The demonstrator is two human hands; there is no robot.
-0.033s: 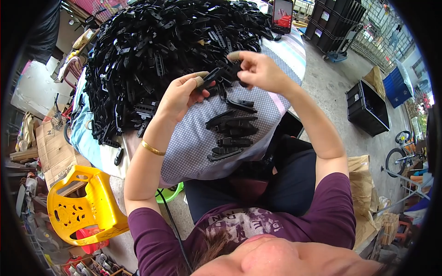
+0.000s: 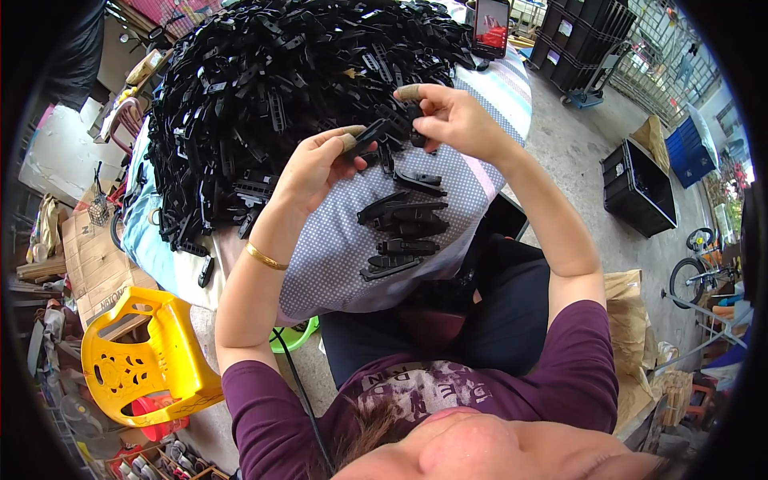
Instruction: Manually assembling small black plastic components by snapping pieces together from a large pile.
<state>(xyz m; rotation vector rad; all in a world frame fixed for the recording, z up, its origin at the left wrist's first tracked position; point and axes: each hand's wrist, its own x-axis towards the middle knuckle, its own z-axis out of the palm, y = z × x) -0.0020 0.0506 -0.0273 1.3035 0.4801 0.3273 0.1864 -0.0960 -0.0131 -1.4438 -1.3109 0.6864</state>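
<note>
My left hand (image 2: pixel 316 168) grips a long black plastic piece (image 2: pixel 370 134) between thumb and forefinger. My right hand (image 2: pixel 456 120) pinches a second small black piece (image 2: pixel 414 120) right against the first one's end. Tan finger covers sit on a fingertip of each hand. Both hands hover over a table with a dotted grey cloth (image 2: pixel 328 264). Behind them lies a big heap of black plastic pieces (image 2: pixel 264 88). Several pieces lie in a row (image 2: pixel 400 232) on the cloth just below my hands.
A yellow plastic stool (image 2: pixel 144 360) stands at the lower left beside cardboard (image 2: pixel 96 264). A phone (image 2: pixel 490 24) leans at the table's far edge. Stacked black crates (image 2: pixel 584 40) and one black crate on the floor (image 2: pixel 640 184) are to the right, with a bicycle (image 2: pixel 696 276).
</note>
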